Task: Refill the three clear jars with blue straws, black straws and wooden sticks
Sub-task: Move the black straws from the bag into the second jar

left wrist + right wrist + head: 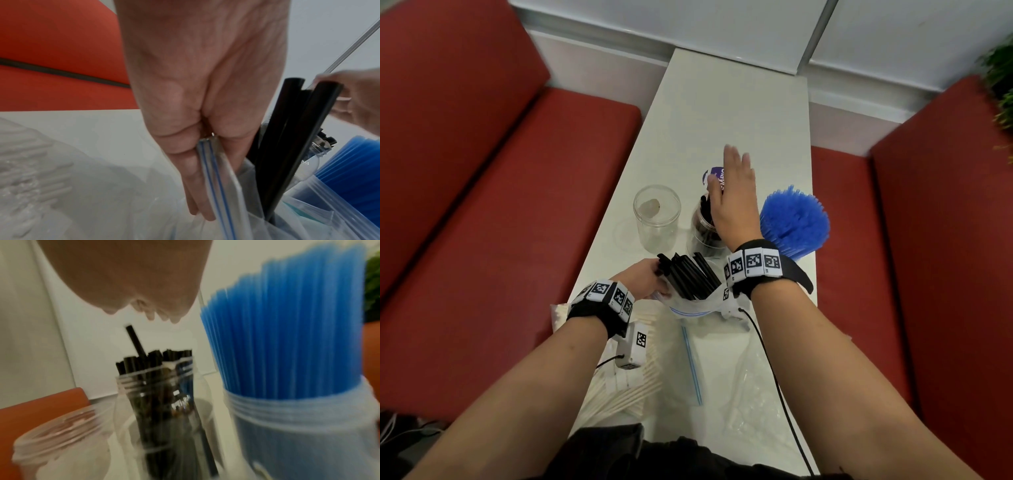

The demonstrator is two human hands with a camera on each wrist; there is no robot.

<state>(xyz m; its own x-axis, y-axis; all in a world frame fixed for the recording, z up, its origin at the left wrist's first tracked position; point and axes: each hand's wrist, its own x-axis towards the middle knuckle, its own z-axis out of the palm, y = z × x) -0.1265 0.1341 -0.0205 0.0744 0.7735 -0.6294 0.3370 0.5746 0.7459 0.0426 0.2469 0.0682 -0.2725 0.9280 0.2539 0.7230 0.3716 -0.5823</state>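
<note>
A narrow white worktop (739,113) between red benches (482,192) carries three jars; left hand (643,279) fingers pinch a zip bag (218,181), right hand (734,195) fingers straight.

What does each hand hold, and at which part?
The left hand pinches the zip bag of black straws at its zipper rim. The right hand holds nothing.

empty jar (656,216): clear, upright, leftmost | middle jar (162,410): clear, upright, part-filled with black straws (156,358) | right jar (298,426): packed with blue straws (794,219), fanned above rim | more black straws (688,275) stick out of zip bag (222,186) near jars
</note>
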